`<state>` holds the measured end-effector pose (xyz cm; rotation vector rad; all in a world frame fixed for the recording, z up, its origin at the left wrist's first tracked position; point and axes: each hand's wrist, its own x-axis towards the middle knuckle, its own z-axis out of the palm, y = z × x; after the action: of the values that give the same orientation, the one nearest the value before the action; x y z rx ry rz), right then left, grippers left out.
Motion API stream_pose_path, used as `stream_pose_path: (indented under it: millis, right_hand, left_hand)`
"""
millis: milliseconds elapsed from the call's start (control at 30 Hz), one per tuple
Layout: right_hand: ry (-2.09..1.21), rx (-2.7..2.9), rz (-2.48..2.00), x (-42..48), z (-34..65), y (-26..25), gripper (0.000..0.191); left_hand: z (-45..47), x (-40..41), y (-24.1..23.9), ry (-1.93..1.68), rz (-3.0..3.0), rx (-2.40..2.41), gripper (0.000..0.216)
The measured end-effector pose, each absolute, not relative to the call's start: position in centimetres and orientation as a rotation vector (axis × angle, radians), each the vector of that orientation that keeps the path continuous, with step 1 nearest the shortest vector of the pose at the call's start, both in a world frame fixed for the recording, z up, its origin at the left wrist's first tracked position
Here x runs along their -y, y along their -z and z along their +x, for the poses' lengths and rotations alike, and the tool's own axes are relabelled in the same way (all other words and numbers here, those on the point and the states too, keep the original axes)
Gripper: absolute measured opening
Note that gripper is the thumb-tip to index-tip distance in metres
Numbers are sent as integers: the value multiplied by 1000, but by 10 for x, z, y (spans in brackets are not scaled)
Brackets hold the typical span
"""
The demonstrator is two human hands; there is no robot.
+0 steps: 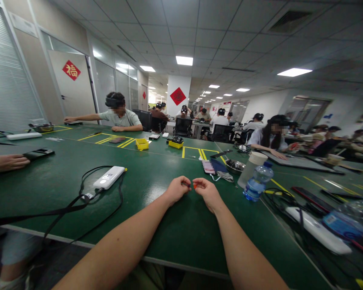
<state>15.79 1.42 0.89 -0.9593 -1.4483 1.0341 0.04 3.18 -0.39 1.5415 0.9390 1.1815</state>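
Observation:
My left hand [179, 189] and my right hand [206, 192] are close together over the green table [157, 225], a small gap between their fingertips. A small orange-red piece [195, 186] shows at the fingertips of my right hand, which is closed on it; its kind is too small to make out. The fingers of my left hand are curled into a pinch, and whatever they hold, if anything, is hidden.
Left of my hands lies a white power bank [109, 178] with black cables. To the right stand a water bottle [258, 182], a pale tumbler [251, 169] and a metal bowl [235, 166]. Yellow bins [142, 144] sit farther back. Other people sit around the tables.

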Motion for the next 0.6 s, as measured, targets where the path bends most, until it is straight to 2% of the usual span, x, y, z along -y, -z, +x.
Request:
stream_pose_path:
  millis: [400,600]
  right_hand:
    - [-1030,1409,-981,-15,156,-8,20]
    - [-1019,1384,-975,-14,157,-10,24]
  left_hand:
    - [0,-24,-6,-1229,1554,-852,20]
    - [0,-24,-9,-1322,1491,-844,18]
